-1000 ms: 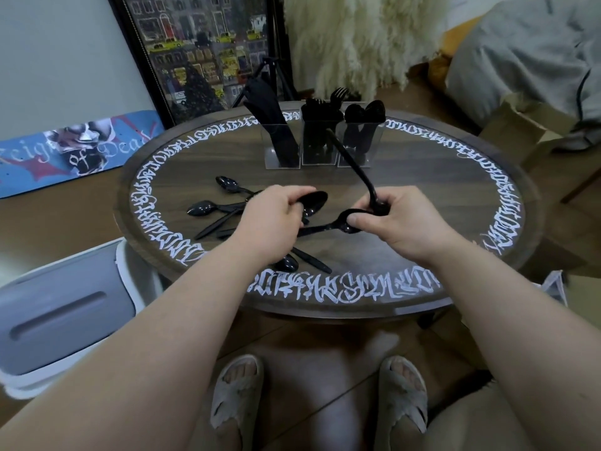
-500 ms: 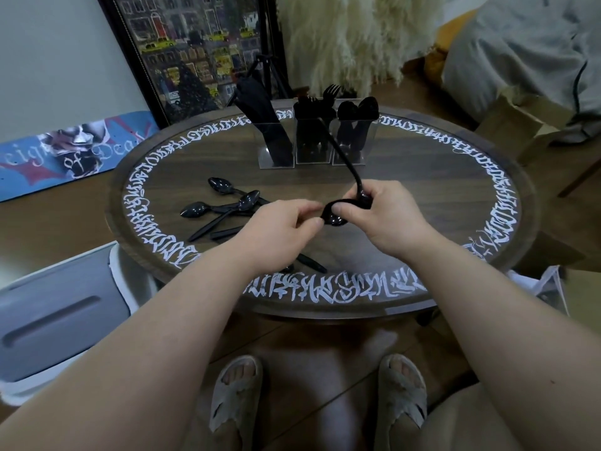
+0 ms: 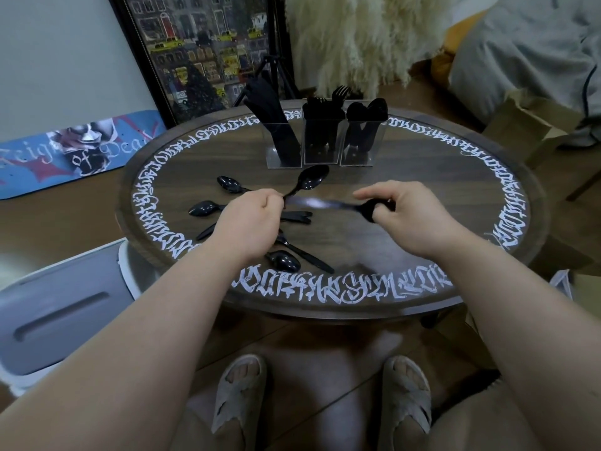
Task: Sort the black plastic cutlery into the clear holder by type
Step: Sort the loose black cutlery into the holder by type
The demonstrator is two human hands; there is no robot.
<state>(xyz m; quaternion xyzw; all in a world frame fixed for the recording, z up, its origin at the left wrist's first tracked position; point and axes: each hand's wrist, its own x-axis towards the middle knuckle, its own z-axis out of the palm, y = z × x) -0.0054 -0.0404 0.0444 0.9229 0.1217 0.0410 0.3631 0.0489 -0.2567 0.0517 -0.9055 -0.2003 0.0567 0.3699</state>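
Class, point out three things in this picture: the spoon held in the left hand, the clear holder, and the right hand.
Spoon in left hand (image 3: 310,180), head view: on its bowl.
Clear holder (image 3: 356,159), head view: on the right compartment's front wall.
Right hand (image 3: 409,216), head view: on its back.

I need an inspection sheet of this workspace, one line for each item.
Surface: round wooden table with white lettering around its rim.
Job's things: clear holder, three compartments: knives left, forks middle, spoons right; loose spoons lie near the left hand.
Clutter: nothing seen.
Grippers: left hand grips a spoon; right hand grips a blurred black piece.
Cables: nothing seen.
Surroundings: framed picture, skateboard deck, grey bin, cardboard box.
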